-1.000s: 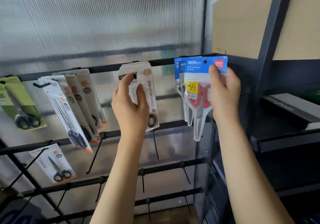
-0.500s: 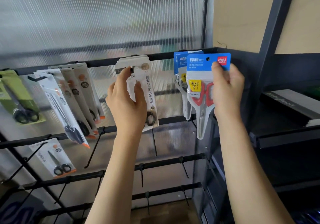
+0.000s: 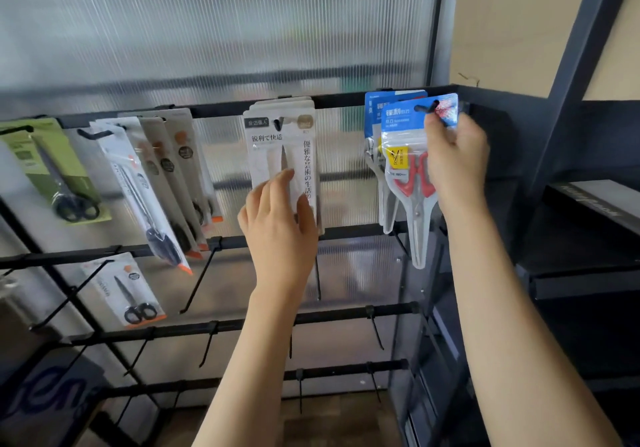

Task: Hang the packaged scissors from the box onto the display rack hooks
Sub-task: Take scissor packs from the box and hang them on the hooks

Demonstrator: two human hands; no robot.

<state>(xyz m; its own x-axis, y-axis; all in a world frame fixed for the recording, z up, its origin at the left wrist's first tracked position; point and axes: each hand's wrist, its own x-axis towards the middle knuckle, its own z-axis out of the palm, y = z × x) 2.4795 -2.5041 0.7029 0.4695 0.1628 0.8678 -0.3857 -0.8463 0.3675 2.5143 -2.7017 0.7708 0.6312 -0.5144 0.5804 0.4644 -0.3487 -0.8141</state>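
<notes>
1. Right hand (image 3: 457,162) raised to the top rail of the display rack (image 3: 346,100), fingers (image 3: 437,128) curled and pinching the blue header of a red-handled scissors pack (image 3: 414,176).
2. Pack hole already over the tip of the rightmost hook (image 3: 427,109), blades pointing down, pack hanging just in front of a second blue pack (image 3: 375,117) on that same hook.
3. Left hand (image 3: 277,225) lower down, fingers loosely spread and resting against the bottom half of a beige scissors pack (image 3: 280,141) (front one of a small stack on the middle hook); no firm grip visible.
4. Further left on the same rail: a fanned row of white packs (image 3: 162,183), then a green pack (image 3: 52,169).
5. One rail lower, a single small white pack (image 3: 124,290); several bare hooks below.
6. Ribbed translucent panel (image 3: 207,24) behind the rack, dark shelving (image 3: 588,232) to the right.
</notes>
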